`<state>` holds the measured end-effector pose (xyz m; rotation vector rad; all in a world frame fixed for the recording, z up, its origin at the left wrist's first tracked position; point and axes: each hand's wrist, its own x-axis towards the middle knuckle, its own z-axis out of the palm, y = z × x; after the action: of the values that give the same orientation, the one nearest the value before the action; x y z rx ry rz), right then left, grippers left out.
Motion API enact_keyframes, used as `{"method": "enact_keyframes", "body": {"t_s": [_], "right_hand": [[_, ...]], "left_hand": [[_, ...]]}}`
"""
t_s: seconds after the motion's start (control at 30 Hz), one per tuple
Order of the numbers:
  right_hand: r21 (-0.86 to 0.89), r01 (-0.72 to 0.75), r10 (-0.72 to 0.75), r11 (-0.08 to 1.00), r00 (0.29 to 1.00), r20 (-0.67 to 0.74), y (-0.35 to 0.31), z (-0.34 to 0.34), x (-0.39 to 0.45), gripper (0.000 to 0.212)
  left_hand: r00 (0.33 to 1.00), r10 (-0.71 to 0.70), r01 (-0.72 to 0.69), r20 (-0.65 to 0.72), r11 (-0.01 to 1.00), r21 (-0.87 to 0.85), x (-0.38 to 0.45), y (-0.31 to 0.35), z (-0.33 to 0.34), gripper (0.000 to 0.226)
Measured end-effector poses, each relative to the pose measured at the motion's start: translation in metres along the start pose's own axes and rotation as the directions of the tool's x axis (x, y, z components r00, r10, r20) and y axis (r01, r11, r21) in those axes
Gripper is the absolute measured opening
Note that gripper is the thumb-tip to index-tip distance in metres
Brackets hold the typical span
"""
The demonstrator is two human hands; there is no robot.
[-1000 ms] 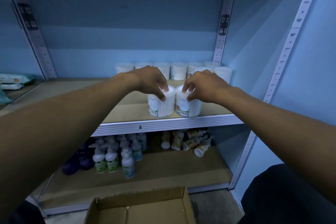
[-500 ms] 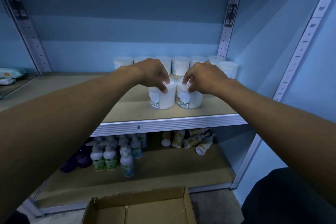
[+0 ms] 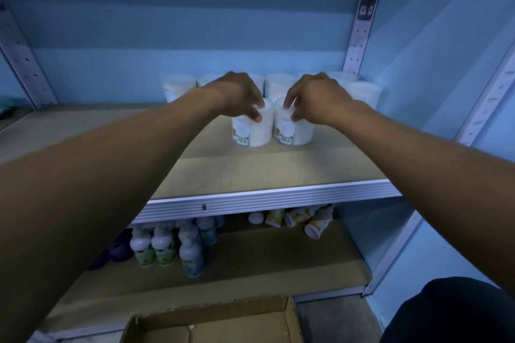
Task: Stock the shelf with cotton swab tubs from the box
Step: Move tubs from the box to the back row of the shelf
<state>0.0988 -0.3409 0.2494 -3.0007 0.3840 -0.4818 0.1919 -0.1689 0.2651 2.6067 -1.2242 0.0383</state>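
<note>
Tubs (image 3: 252, 131) gripped by both hands (image 3: 237, 97).

Dim, blue-tinted light, brightest on the pale blue painted back wall (image 3: 167, 69); soft blur throughout, wide-angle bending at edges, dark lower corners.

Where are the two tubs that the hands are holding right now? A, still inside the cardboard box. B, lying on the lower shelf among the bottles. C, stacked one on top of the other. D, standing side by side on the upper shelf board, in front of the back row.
D: the left hand and right hand each grip one tub, left tub and right tub, upright side by side on the upper shelf board, ahead of the back row of tubs.
</note>
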Motion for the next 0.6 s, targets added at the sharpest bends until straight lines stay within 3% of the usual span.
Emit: {"method": "enact_keyframes", "body": {"t_s": [0.2,0.6], "right_hand": [[-0.002,-0.072,0.072,0.997,0.996,0.054,0.006,0.003,0.032,0.028],[0.014,-0.007,0.006,1.0,1.0,0.006,0.028,0.015,0.071,0.027]], "left_hand": [[1.0,-0.02,0.02,-0.007,1.0,-0.012,0.031,-0.004,0.004,0.042],[0.999,-0.022,0.019,-0.041,0.998,-0.055,0.079,-0.016,0.015,0.04]]}}
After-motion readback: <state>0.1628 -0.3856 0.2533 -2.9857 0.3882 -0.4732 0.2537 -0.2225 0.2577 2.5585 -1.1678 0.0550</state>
